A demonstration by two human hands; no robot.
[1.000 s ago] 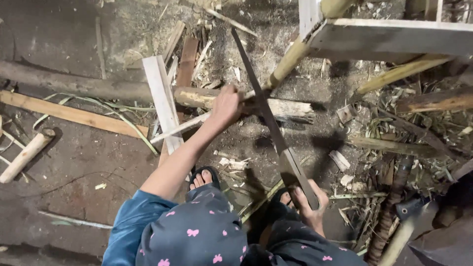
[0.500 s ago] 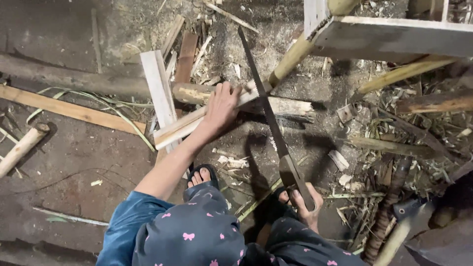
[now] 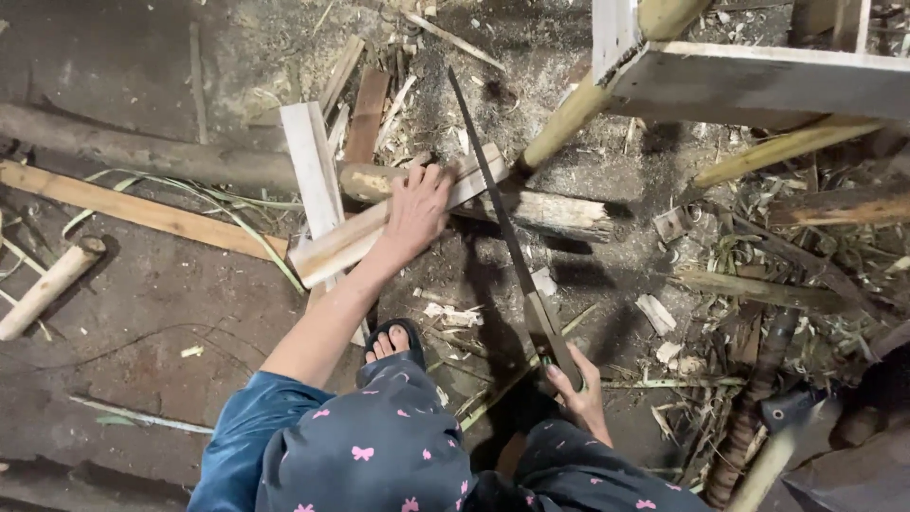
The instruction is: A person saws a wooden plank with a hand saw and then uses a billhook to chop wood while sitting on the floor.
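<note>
My left hand (image 3: 415, 210) presses down on a pale wooden strip (image 3: 334, 248) that lies slanted across a round log (image 3: 545, 210) on the ground. My right hand (image 3: 573, 381) grips the handle of a long dark blade (image 3: 493, 194), a saw or machete. The blade runs up and away from me and crosses the strip just right of my left hand. My foot in a dark sandal (image 3: 393, 343) stands below the strip. My knees in dark patterned cloth fill the bottom of the view.
A white wooden frame (image 3: 749, 76) on bamboo legs (image 3: 569, 118) stands at the upper right. Planks (image 3: 128, 209), a flat board (image 3: 313, 175), a short round stick (image 3: 47, 284) and a long log (image 3: 142, 152) lie at the left. Chips and bamboo scraps (image 3: 749, 284) cover the right.
The pale strip has swung up onto the log under my left hand. The blade has shifted so it crosses the strip, and my right hand has moved slightly up.
</note>
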